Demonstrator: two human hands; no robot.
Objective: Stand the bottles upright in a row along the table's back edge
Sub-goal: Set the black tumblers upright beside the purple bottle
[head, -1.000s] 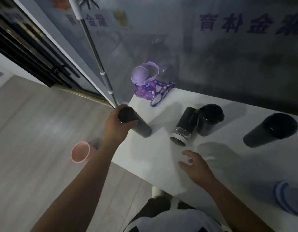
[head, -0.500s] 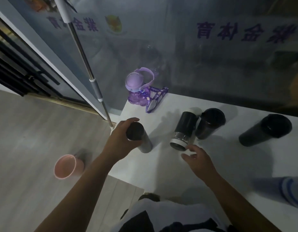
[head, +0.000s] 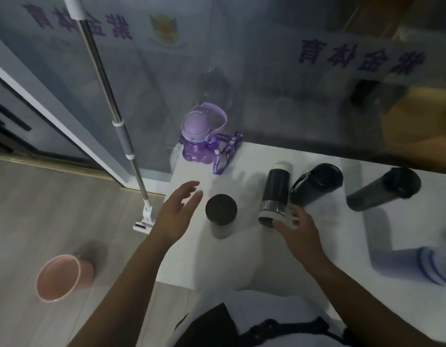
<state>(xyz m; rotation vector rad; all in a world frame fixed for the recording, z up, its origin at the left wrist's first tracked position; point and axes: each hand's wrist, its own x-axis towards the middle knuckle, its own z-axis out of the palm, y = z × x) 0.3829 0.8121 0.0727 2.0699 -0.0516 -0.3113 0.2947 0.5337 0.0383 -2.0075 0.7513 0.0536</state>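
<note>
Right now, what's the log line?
left hand: open beside upright black cylindrical bottle | right hand: at end of lying black steel-banded bottle, grip unclear

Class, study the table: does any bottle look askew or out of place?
Yes: the silver-banded black flask lies on its side mid-table, the right hand at its near end, while the black bottle by the left hand stands upright.

Readable text: purple Chinese lettering (head: 362, 57) on the glass wall (head: 267, 101), right side, shows as 育体金紫 (mirrored, so 紫金体育 from the far side). Same lettering repeats upper left (head: 116, 26), partly hidden behind the mop pole (head: 101, 78). Emblem (head: 166, 30) between them is too blurred to read. Lanyard (head: 220, 156) on the purple bottle (head: 195, 144) carries "nice day" in white.
</note>
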